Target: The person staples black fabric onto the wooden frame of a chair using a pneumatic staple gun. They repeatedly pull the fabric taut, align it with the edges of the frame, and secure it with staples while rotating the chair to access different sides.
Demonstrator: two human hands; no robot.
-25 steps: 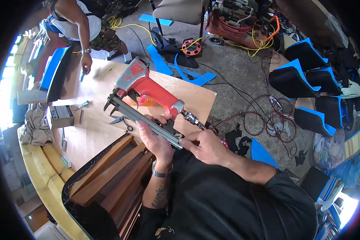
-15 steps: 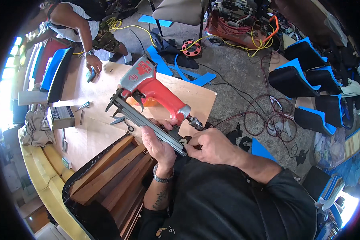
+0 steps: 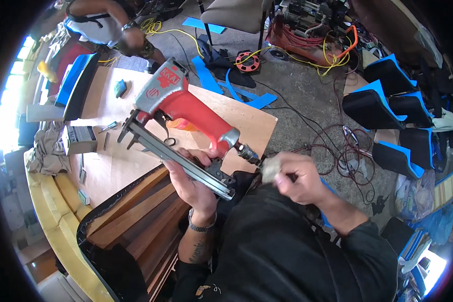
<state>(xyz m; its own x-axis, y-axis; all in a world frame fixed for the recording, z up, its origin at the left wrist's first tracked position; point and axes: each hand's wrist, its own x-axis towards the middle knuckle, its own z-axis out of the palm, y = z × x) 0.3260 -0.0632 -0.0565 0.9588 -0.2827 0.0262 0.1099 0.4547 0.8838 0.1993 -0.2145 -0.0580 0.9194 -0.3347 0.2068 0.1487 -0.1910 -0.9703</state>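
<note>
The pale wooden tabletop (image 3: 99, 103) spreads out ahead of me, and at its near edge lies a slatted wooden frame (image 3: 128, 214) with a black border. Over that near edge I hold the red and silver staple gun (image 3: 199, 113) aloft, tilted, its nose toward the tabletop's left edge and its rear end above my black clothing. My left hand (image 3: 194, 187) is wrapped around the long metal magazine, thumb on the near side, fingers beyond. My right hand (image 3: 301, 177), beside the hose fitting (image 3: 247, 152) and off the tabletop, is curled closed on a small pale scrap (image 3: 271, 170); motion blurs it, so I cannot tell its material. A small box (image 3: 80, 140) sits by the tabletop's left edge. Behind the gun, mostly hidden, is something orange (image 3: 180, 124). Scissors (image 3: 170, 141) lie partly covered by the magazine. A blue-green lump (image 3: 120, 89) rests near the far edge, and a slim tool (image 3: 108, 127) just beside the box.
</note>
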